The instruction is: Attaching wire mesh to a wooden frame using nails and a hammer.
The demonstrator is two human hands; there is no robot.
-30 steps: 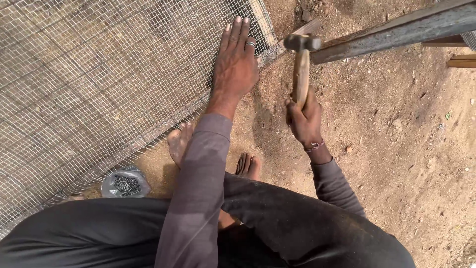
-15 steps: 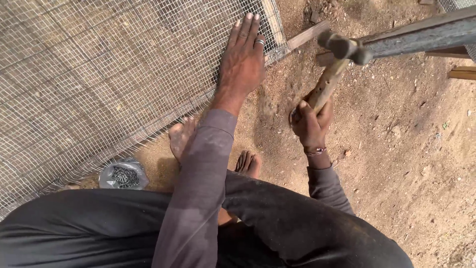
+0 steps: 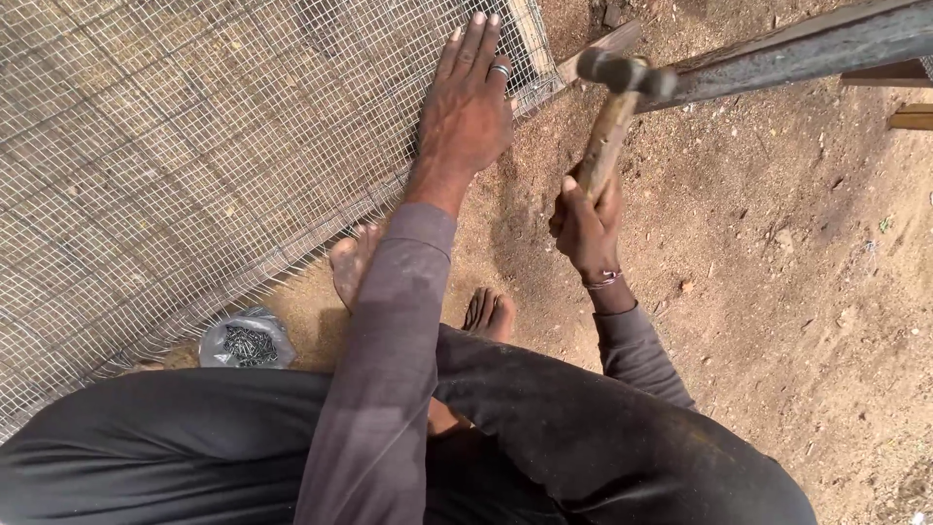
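Hammer (image 3: 614, 107) raised over bare sandy ground (image 3: 777, 282), wooden handle slanting up and away from the body, dark metal head at the top, just in front of a dark wooden beam (image 3: 807, 49) that crosses the upper right corner. Held low on the handle by the right hand (image 3: 586, 222), grip wrapped tight around the wood, thin bracelet at the wrist. Head blurred slightly; whether it touches the beam cannot be told.

Left of the hammer, left hand (image 3: 468, 102) pressed flat, palm down, fingers straight and close together, ring on one finger, grip holding nothing. Resting on the edge of a sheet of wire mesh (image 3: 194, 146) that spreads over the ground across the whole upper left. A pale wooden strip (image 3: 533, 39) along the mesh's far edge, just beside the fingertips.

Nearer the body, two bare feet on the sand, one (image 3: 352, 267) at the mesh's lower edge, the other (image 3: 489, 313) between the arms. Further left, a small clear plastic bag of dark nails (image 3: 245, 342) lying just below the mesh edge. Grey sleeves and dark trousers filling the bottom.
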